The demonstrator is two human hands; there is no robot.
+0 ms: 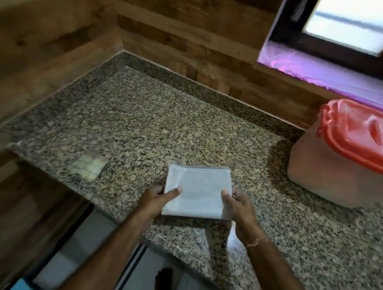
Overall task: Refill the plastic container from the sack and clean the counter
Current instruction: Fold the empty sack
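A folded white sack (199,190) forms a flat square just above the speckled granite counter (141,126). My left hand (157,194) grips its left edge, thumb on top and fingers underneath. My right hand (236,205) grips the right edge the same way. At the right stands the translucent plastic container (328,172), its red lid (364,135) closed on top.
A small checkered cloth (88,166) lies on the counter near its left front edge. Wood-panelled walls close in the back and left. A window ledge (332,76) runs behind the container. Tiled floor and my foot (163,282) show below the counter edge.
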